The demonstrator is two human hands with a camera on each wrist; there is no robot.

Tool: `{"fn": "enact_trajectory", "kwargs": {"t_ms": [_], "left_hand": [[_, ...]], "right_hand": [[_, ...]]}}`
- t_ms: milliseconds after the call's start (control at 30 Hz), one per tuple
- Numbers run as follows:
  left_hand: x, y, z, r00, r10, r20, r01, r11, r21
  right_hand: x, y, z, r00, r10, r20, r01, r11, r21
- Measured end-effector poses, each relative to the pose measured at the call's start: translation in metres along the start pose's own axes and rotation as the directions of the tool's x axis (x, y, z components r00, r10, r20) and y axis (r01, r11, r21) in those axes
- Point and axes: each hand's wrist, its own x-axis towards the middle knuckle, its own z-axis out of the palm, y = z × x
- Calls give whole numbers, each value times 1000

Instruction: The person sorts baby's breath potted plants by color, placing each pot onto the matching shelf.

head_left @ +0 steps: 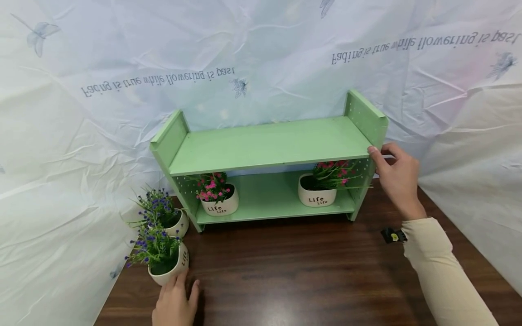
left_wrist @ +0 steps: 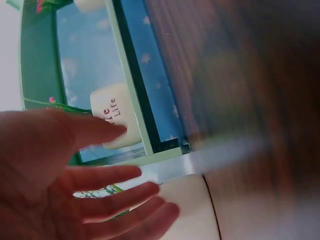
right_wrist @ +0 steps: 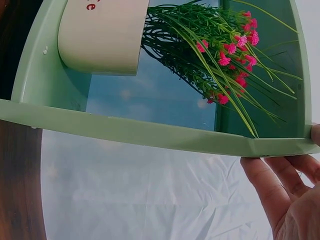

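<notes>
A green two-tier shelf (head_left: 269, 142) stands on the table. My right hand (head_left: 397, 179) grips its right side panel near the upper board, thumb at the front and fingers (right_wrist: 267, 182) against the panel's outer face. My left hand (head_left: 175, 301) is beside the nearer pot of purple flowers (head_left: 161, 253), its fingers relaxed and spread. In the left wrist view these fingers (left_wrist: 117, 202) overlap the white pot (left_wrist: 187, 210); whether they touch it I cannot tell. A second pot of purple flowers (head_left: 163, 213) stands just behind.
On the lower board sit two white "Life" pots with pink flowers, one on the left (head_left: 220, 206) and one on the right (head_left: 317, 197). The brown table (head_left: 277, 267) is bordered by a printed pale cloth (head_left: 269, 59). A small black object (head_left: 392, 235) is at the right wrist.
</notes>
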Motion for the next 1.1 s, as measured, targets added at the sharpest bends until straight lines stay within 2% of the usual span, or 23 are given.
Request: {"fn": "enact_trajectory", "kwargs": {"t_ms": [67,200,400,600,733,967,1100], "left_hand": [[1,0,0,999,-18,-46,18,1000,-2],[4,1,1,996,-37,-83,37,999,-1],[4,5,3,982,-28,-184,22,999,-34],[11,3,2,971,-25,-238,21,1000,-20],[19,-3,-1,963,16,-267,-19,1000,-7],[25,-7,-2,929,80,-362,-104,993,-47],[24,-5,-2,935,101,-341,-125,991,-50]], "right_hand": [[0,-1,1,1000,-5,-2,5,1000,-5],[2,-2,2,1000,-22,-6,22,1000,-14],[5,-2,6,999,-43,-5,43,999,-9],[4,0,6,1000,-32,-2,31,999,-4],[3,0,4,1000,-9,6,9,1000,1],[1,0,1,1000,-10,-10,10,1000,-5],[1,0,1,1000,-12,-12,12,1000,-3]]}}
